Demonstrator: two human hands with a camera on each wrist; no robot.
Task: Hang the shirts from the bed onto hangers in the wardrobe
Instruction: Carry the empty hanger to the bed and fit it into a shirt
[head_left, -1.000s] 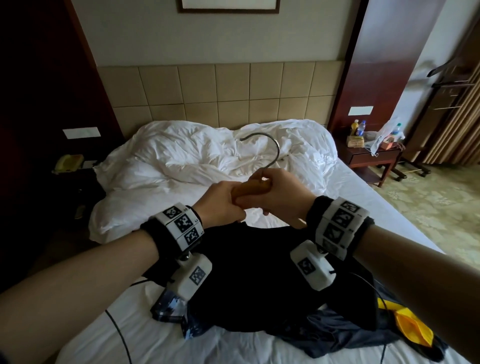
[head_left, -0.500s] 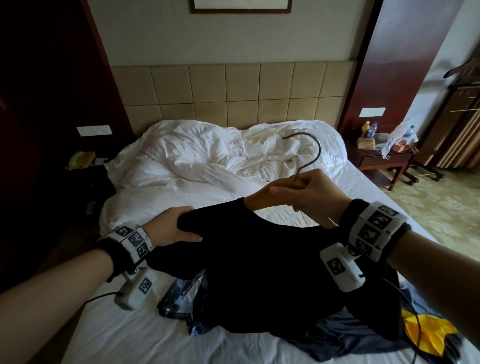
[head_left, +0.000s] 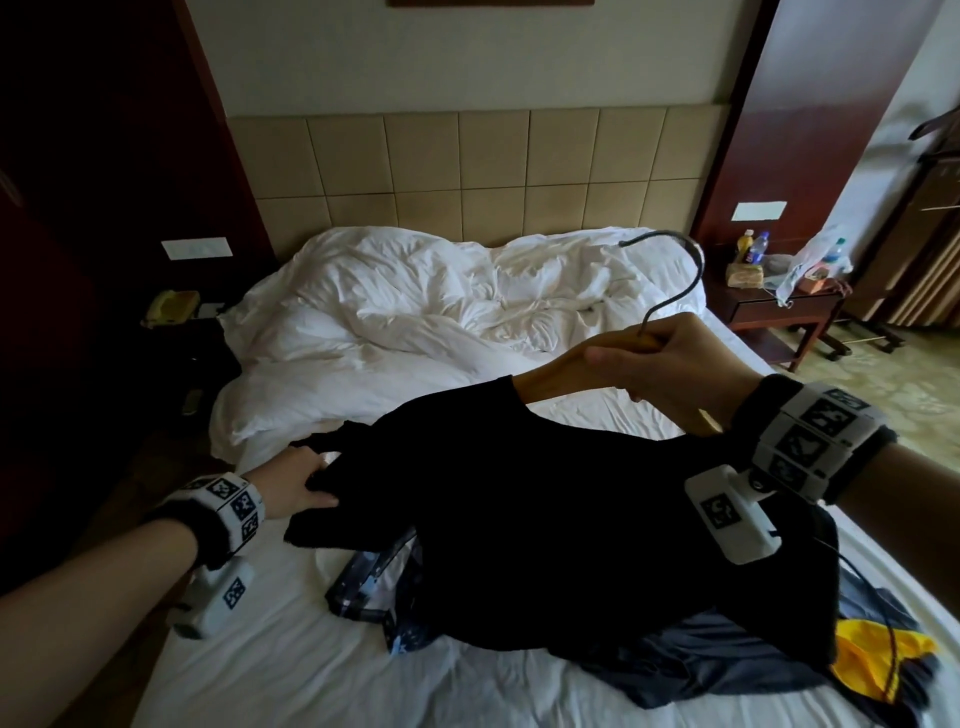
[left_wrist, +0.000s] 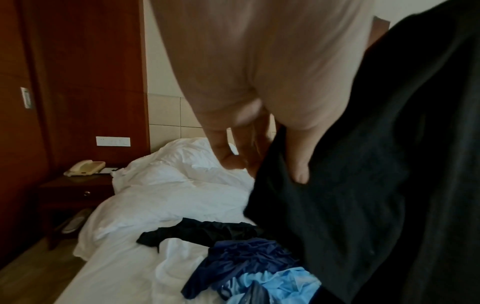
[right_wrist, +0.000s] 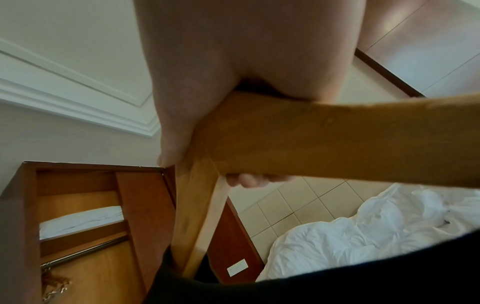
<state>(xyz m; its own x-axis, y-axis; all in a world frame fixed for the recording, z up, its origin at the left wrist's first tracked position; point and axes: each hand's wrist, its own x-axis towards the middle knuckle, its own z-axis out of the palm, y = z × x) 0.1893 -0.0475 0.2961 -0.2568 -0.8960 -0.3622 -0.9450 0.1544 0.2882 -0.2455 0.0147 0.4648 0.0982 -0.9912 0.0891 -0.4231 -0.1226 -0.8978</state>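
Note:
A black shirt is draped over a wooden hanger above the bed. My right hand grips the hanger at its middle, under the metal hook; in the right wrist view the fingers wrap the wooden hanger. My left hand pinches the shirt's left sleeve edge, its thumb on the black shirt in the left wrist view. More clothes lie beneath: a dark blue and light blue garment, a grey one and a yellow one.
A crumpled white duvet covers the head of the bed. A nightstand with bottles stands at the right, another with a phone at the left. The open wardrobe with a rail shows in the right wrist view.
My right hand has lifted the hanger up and to the right. My left hand left the hanger, slid down and left along the shirt, and now holds its sleeve.

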